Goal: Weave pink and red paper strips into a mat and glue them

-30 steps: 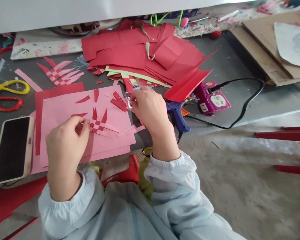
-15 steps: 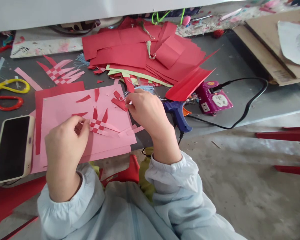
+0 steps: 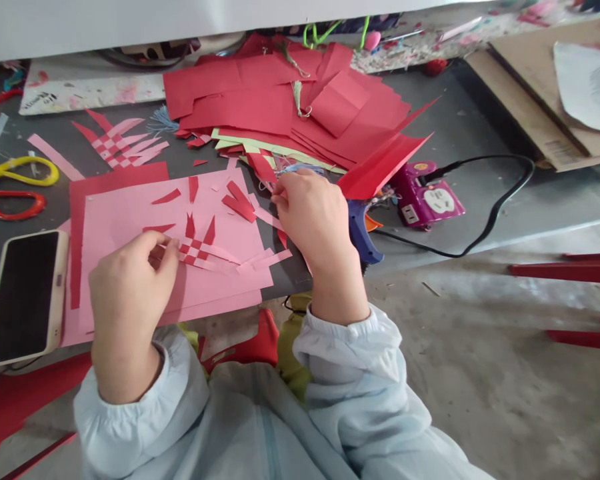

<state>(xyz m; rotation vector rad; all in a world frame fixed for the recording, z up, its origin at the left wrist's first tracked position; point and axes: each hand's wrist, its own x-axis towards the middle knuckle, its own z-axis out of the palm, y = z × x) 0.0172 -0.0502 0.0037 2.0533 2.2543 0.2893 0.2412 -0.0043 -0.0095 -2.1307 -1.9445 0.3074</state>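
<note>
My left hand [image 3: 130, 287] is closed, pinching the left end of a small woven piece of red and pink paper strips [image 3: 200, 252]. That piece lies on a pink sheet [image 3: 130, 213] on the grey table [image 3: 460, 140]. My right hand [image 3: 315, 217] is closed near the sheet's upper right corner, its fingertips pinching a light blue thread tassel [image 3: 293, 169]. Loose red paper scraps [image 3: 237, 200] lie just left of that hand. A blue glue gun [image 3: 363, 230] sits partly hidden behind my right hand.
A pile of red paper sheets [image 3: 290, 100] fills the table's back middle. A purple power strip [image 3: 427, 197] with a black cable [image 3: 500, 193] lies to the right. A phone [image 3: 23, 297], yellow scissors [image 3: 25, 170], red scissors [image 3: 13, 203] and another woven piece [image 3: 120, 143] are at left. Cardboard [image 3: 530, 87] is at far right.
My right hand has moved up and to the right, from beside the red scraps toward the paper pile, keeping the tassel threads in its fingertips. My left hand has stayed on the woven piece.
</note>
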